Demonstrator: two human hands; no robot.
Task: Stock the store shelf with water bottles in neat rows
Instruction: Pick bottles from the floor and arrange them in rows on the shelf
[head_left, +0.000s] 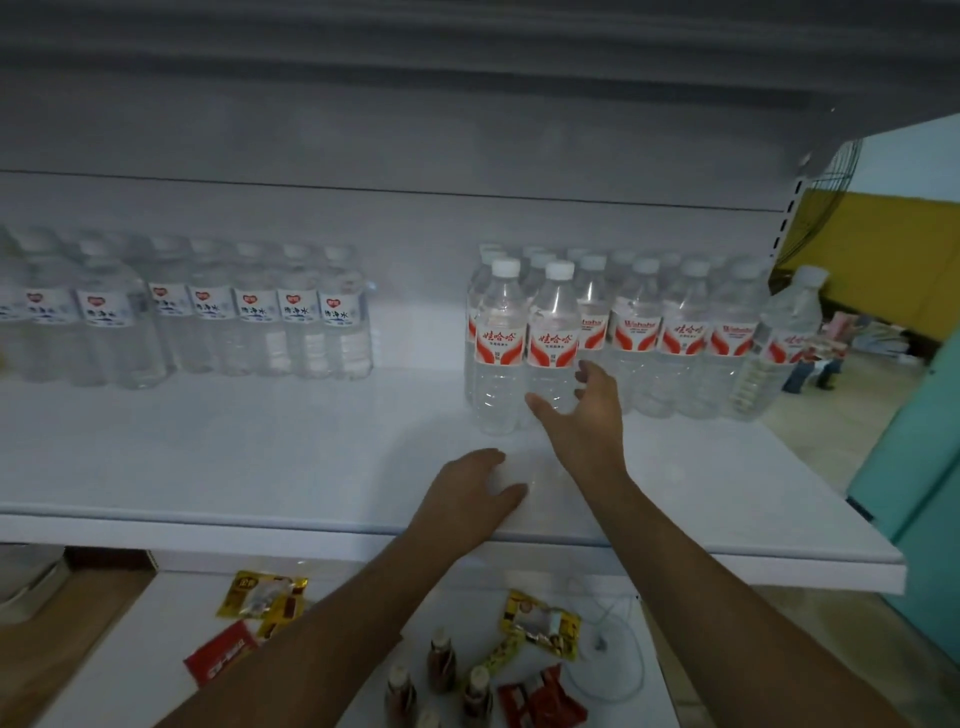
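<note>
Shelf (260, 467), white and wide, carried two groups of water bottles: a blue-labelled row (208, 312) at left and red-labelled rows (675, 332) at right. Before these stood two front bottles (524, 348). The right hand (582, 410) reached with fingers spread beside the nearer one, contact unclear. The left hand (472, 493) lay flat, relaxed, on the shelf. Snack packets (540, 623) lay below.

We saw a white shelf (260, 457) carrying two groups of water bottles: blue-labelled ones (208, 312) at left, red-labelled ones (639, 332) at right. Our right hand (587, 415) reached with spread fingers around the base of a front red-labelled bottle (553, 343). Our left hand (467, 493) rested flat on the shelf. Snack packets (540, 623) lay on the shelf below.
</note>
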